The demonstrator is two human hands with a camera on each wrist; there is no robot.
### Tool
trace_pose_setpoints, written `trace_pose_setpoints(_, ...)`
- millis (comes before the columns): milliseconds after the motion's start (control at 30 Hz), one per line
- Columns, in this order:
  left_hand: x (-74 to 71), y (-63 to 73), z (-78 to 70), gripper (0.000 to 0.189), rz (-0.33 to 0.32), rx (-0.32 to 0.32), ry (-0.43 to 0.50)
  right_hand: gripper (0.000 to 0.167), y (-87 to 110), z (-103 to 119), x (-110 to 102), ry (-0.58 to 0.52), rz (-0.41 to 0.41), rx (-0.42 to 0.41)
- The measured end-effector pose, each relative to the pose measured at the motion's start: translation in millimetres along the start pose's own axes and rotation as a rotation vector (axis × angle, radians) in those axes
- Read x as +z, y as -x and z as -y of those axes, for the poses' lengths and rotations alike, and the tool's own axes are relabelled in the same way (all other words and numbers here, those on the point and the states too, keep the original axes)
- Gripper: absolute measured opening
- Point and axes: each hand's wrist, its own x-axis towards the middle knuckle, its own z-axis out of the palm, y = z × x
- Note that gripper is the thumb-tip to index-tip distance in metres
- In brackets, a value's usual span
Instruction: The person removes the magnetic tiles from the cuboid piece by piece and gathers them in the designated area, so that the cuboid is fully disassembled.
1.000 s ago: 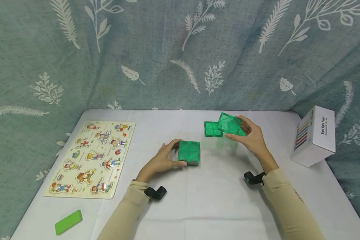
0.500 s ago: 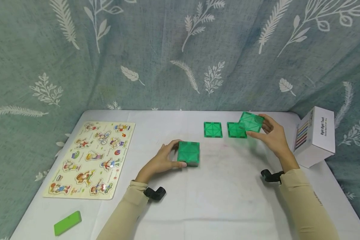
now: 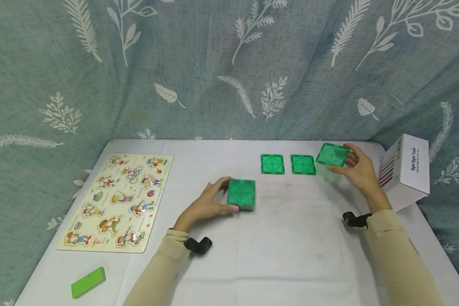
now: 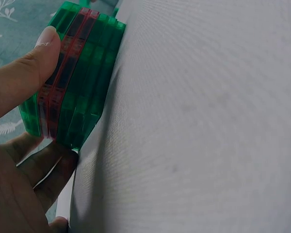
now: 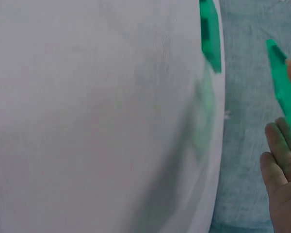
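Observation:
My left hand point(image 3: 210, 202) grips the sides of a stack of square magnetic tiles point(image 3: 241, 193) resting on the table. In the left wrist view the stack point(image 4: 80, 73) has green tiles with red layers among them, and the thumb lies along its edge. My right hand point(image 3: 358, 170) pinches one green translucent tile point(image 3: 332, 154) by its right side, tilted and raised above the table. In the right wrist view this tile point(image 5: 283, 87) sits between thumb and fingers. Two green tiles lie flat to its left, the nearer tile point(image 3: 303, 165) and the farther tile point(image 3: 272, 164).
A cream picture board point(image 3: 116, 204) with cartoon figures lies on the left of the white-covered table point(image 3: 283, 255). Below it is a light green block point(image 3: 88, 282). A white box point(image 3: 405, 170) stands at the right edge, close to my right forearm. Patterned cloth point(image 3: 199, 63) hangs behind.
A second green tile now lies flat right of the first. My right hand has moved rightward with another tile in its pinch. The left hand and stack have stayed put.

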Motion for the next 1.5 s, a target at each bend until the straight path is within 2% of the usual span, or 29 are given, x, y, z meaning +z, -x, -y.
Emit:
trace_pose_setpoints(333,0.7,-0.1,0.8,0.093,0.002,-0.006,0.0,0.108,-6.6,-16.8,-9.5,0.022,0.055,0.107)
trace_pose_setpoints(567,1.0,-0.6,1.6,0.094,0.005,-0.001,0.001,0.107,-10.3,-22.3,-12.5,0.044,0.076,0.125)
trace_pose_setpoints(767,1.2,-1.1,2.9,0.094,0.001,0.0,-0.002,0.106,-17.4,-22.9,-17.6,0.091,0.186,0.099)
trace_pose_setpoints(1000,0.7,-1.1,2.6,0.093,0.0,0.007,0.003,0.108,-21.6,-18.4,-22.7,0.075,0.316,0.13)
trace_pose_setpoints(1133,0.9,-1.6,3.6,0.092,0.0,0.012,0.004,0.109,-22.2,-17.5,-24.7,0.099,0.364,0.154)
trace_pose_setpoints(1233,1.2,-2.2,4.4,0.092,0.001,0.016,0.002,0.109,-23.3,-18.1,-25.0,0.129,0.364,0.164)
trace_pose_setpoints(1333,1.1,-2.2,4.7,0.092,0.0,0.012,0.001,0.101,-24.3,-19.5,-24.1,0.152,0.346,0.163)
trace_pose_setpoints(1500,0.6,-2.2,4.4,0.092,-0.001,0.006,0.0,0.082,-23.6,-23.0,-20.0,0.162,0.245,0.177)
